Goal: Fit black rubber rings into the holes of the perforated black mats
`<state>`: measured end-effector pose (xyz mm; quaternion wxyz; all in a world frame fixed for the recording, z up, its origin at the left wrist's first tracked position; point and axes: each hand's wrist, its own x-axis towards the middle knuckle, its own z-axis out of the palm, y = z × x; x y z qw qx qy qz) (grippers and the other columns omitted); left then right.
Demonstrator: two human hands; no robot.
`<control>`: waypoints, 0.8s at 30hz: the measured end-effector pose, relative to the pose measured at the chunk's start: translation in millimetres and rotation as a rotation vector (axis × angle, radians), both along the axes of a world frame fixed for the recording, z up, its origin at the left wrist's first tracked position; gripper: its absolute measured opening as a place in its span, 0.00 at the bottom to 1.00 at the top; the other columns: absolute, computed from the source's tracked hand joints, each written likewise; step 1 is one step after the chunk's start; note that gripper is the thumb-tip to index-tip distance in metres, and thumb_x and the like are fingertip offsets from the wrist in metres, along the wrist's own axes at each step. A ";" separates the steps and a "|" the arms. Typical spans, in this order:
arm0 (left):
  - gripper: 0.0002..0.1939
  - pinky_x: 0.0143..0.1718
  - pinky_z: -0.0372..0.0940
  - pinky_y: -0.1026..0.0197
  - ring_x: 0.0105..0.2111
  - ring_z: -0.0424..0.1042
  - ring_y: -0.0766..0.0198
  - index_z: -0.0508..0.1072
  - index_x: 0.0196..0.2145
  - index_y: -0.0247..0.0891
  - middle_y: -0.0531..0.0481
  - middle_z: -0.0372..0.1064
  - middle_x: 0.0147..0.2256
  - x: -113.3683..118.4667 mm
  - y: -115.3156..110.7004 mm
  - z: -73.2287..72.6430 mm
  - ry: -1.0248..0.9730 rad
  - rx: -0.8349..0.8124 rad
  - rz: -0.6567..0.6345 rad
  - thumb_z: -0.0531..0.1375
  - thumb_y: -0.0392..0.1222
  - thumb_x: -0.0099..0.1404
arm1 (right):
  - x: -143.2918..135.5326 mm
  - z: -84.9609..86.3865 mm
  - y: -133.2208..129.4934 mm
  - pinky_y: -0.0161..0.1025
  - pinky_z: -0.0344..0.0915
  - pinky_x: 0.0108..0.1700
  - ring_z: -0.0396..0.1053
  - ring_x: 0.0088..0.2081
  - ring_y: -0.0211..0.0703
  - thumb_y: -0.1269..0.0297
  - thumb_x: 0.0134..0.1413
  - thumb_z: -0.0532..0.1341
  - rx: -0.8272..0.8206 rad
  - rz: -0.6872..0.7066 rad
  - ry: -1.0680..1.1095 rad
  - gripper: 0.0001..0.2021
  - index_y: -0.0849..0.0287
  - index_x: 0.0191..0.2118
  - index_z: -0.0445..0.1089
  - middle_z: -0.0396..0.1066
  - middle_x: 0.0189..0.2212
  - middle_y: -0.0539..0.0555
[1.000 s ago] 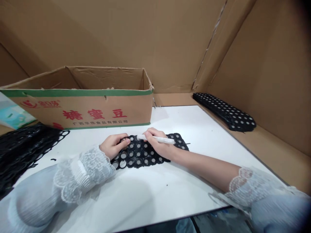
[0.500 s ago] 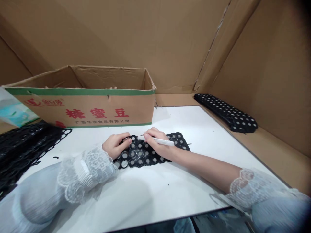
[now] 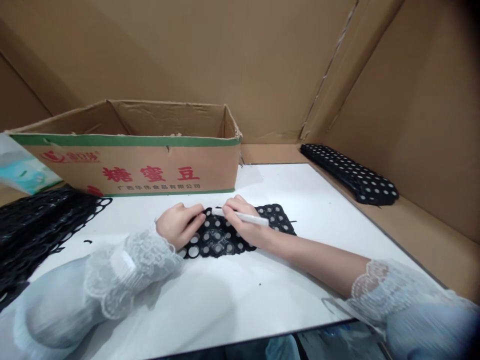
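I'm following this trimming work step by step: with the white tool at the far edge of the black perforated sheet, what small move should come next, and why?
Probably draw the white tool a little along the sheet's far edge. The right hand holds it pen-like with its tip at that edge, the left hand presses the black perforated sheet flat on the white board, and small black scraps lie nearby.

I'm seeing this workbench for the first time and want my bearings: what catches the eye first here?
In the middle of the white table, a black perforated sheet lies flat under both hands: the left hand presses its left end, while the right hand holds a white pen-like tool over it. Behind stands an open cardboard box with red lettering; more black sheets lie stacked at far right and heaped at left.
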<state>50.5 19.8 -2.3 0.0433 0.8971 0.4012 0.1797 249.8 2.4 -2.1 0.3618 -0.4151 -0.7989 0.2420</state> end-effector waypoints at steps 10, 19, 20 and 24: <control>0.17 0.24 0.52 0.67 0.21 0.53 0.70 0.58 0.22 0.36 0.58 0.51 0.19 -4.6 12.2 -3.4 -0.293 -0.459 -0.006 0.46 0.51 0.61 | 4.9 -2.8 3.6 0.35 0.54 0.34 0.58 0.29 0.36 0.59 0.59 0.44 -0.143 -0.020 0.224 0.17 0.59 0.23 0.57 0.58 0.23 0.48; 0.16 0.26 0.53 0.66 0.21 0.57 0.68 0.62 0.25 0.37 0.56 0.58 0.19 -3.3 6.4 -2.2 -0.152 -0.305 0.056 0.44 0.49 0.62 | 3.9 -2.7 2.5 0.35 0.55 0.35 0.57 0.30 0.37 0.59 0.58 0.46 -0.004 0.013 0.025 0.15 0.58 0.22 0.55 0.56 0.22 0.48; 0.16 0.26 0.53 0.66 0.21 0.57 0.68 0.61 0.25 0.37 0.56 0.58 0.18 -3.1 5.9 -1.6 -0.140 -0.291 0.061 0.44 0.49 0.62 | 4.3 -2.7 2.8 0.35 0.55 0.35 0.57 0.30 0.37 0.59 0.58 0.46 0.008 0.015 0.011 0.15 0.58 0.23 0.56 0.57 0.23 0.48; 0.15 0.25 0.52 0.65 0.20 0.58 0.67 0.62 0.26 0.38 0.55 0.58 0.18 -2.7 4.5 -2.7 -0.047 -0.181 0.085 0.44 0.47 0.63 | 5.6 -1.1 5.1 0.36 0.55 0.37 0.57 0.31 0.38 0.61 0.59 0.45 0.083 0.080 -0.064 0.13 0.57 0.25 0.57 0.58 0.24 0.50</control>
